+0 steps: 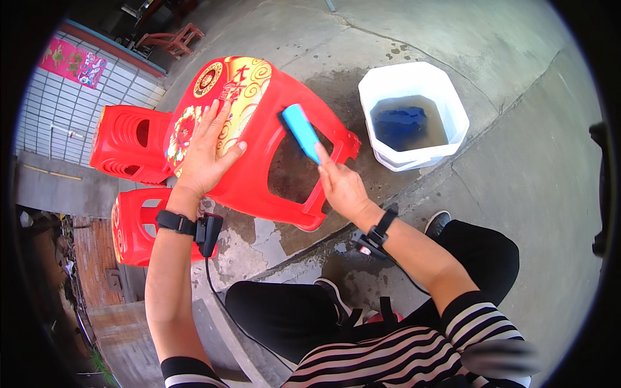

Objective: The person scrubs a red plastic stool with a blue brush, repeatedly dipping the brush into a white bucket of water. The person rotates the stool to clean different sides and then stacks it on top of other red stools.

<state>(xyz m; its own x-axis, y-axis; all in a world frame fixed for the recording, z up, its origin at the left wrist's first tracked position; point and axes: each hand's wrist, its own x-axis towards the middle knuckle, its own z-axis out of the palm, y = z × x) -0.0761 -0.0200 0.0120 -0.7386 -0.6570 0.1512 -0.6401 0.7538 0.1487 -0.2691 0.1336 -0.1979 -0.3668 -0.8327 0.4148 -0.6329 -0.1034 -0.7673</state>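
A red plastic stool [257,174] with a gold floral pattern on its seat stands before me. My left hand [208,145] lies flat on the patterned seat, fingers spread, gripping nothing. In my right hand [342,186] is the handle of a blue scrubbing brush [300,128], its dark bristles against the stool's side, above the opening between the legs. To the right of the stool, a white plastic bucket [412,77] holds murky water, with a dark blue thing lying in it that I cannot identify.
Stacked red stools [131,140] stand at the left, and another red stool [136,208] is nearer my left forearm. The concrete floor [514,160] is wet around the bucket. A ledge edge runs between the stool and my feet. A reddish wooden stool [182,41] stands farther back.
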